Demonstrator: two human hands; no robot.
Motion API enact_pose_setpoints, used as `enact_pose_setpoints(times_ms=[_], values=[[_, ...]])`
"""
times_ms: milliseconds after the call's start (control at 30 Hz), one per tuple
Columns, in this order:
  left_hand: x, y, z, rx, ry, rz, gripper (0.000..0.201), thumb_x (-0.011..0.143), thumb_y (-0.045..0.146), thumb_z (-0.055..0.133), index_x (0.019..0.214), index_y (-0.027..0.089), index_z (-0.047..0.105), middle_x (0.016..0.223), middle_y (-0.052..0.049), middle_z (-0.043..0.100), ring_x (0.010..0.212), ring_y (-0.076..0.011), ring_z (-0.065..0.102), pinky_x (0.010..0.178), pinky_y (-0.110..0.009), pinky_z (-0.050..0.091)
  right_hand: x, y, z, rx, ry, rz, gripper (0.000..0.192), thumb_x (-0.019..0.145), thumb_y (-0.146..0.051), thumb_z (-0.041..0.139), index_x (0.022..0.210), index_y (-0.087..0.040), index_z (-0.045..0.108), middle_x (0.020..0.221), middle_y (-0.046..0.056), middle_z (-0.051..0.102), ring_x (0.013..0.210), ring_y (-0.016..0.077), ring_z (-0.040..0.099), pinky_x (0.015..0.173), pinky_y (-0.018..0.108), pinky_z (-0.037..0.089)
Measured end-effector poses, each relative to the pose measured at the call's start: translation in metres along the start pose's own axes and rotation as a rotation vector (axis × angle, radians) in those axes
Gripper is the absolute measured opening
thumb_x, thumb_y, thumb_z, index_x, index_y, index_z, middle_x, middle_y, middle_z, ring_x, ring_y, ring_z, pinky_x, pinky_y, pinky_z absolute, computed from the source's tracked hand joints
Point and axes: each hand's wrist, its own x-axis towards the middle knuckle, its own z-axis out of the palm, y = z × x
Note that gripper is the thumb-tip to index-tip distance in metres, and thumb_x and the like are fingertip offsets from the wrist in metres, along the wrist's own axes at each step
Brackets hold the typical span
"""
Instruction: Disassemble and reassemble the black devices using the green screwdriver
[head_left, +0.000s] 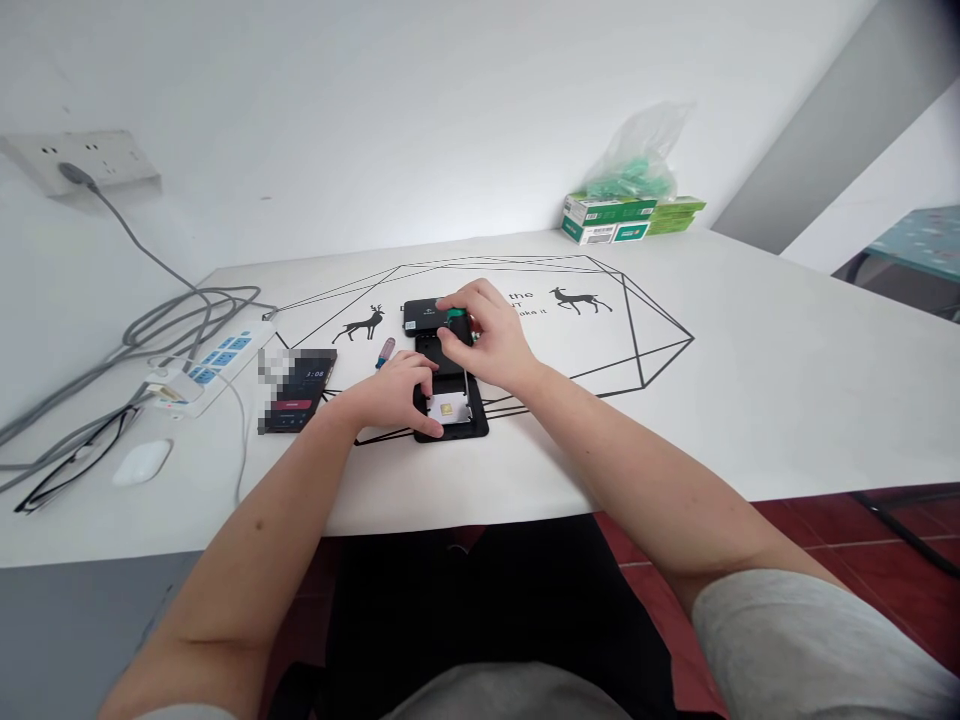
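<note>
On the desk [787, 400], right hand [487, 337] grips green-handled screwdriver [456, 313]; left hand [394, 390], part-open, steadies black case [481, 403]: probably light, stiff, silvery insert [448, 408] fragile, best held by rim [450, 437].

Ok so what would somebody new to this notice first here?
Probably the work mid-picture: the left hand touches an open black case holding a silvery plate, while the right hand holds a green-handled screwdriver at the plate's right edge. Then come green-and-white boxes beneath a plastic bag at the back, right of centre, and a power strip beside grey cables at left.
</note>
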Motion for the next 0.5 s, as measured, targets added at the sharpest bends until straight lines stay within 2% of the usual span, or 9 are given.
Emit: enact_pose_setpoints(times_ms=[67,133,300,400,500], values=[[-0.0009,0.0016,-0.0007,-0.019,-0.010,-0.015,0.054,0.067,0.067,0.094,0.088,0.027,0.064,0.159,-0.010,0.059,0.162,-0.0410,0.035,0.137,-0.061,0.023,0.0006,-0.0015,-0.0011,0.003,0.011,0.018,0.023,0.090,-0.021,0.065,0.112,-0.022,0.071,0.105,0.007,0.066,0.091,0.0214,0.061,0.072,0.035,0.054],[-0.0015,0.0024,-0.0011,-0.032,-0.014,-0.023,0.055,0.066,0.068,0.094,0.088,0.027,0.065,0.159,-0.009,0.059,0.161,-0.0413,0.036,0.135,-0.059,0.029,0.0007,-0.0022,-0.0012,0.013,0.010,0.028,0.023,0.090,-0.021,0.065,0.112,-0.022,0.071,0.105,0.007,0.066,0.090,0.0214,0.060,0.072,0.035,0.054],[-0.0009,0.0000,-0.0002,-0.025,-0.006,-0.016,0.058,0.066,0.071,0.093,0.090,0.027,0.065,0.156,-0.009,0.061,0.161,-0.0421,0.037,0.138,-0.061,0.020,-0.0001,-0.0025,0.0013,0.079,0.010,0.055,0.022,0.087,-0.023,0.070,0.108,-0.023,0.074,0.103,0.006,0.067,0.090,0.0209,0.060,0.070,0.035,0.053],[-0.0006,0.0000,-0.0001,-0.028,-0.004,-0.012,0.057,0.066,0.070,0.093,0.089,0.027,0.064,0.158,-0.010,0.060,0.161,-0.0416,0.036,0.137,-0.061,0.020,0.0025,-0.0030,-0.0005,0.247,0.001,0.100,0.015,0.089,-0.031,0.078,0.102,-0.025,0.078,0.099,0.005,0.066,0.088,0.0195,0.059,0.069,0.033,0.052],[-0.0011,0.0025,-0.0011,-0.041,-0.007,-0.023,0.057,0.064,0.068,0.094,0.088,0.027,0.063,0.160,-0.010,0.059,0.162,-0.0421,0.033,0.133,-0.059,0.029,0.0094,-0.0006,-0.0072,0.527,-0.055,0.225,0.020,0.085,-0.043,0.090,0.092,-0.026,0.082,0.092,0.002,0.065,0.083,0.0163,0.059,0.068,0.032,0.051]])
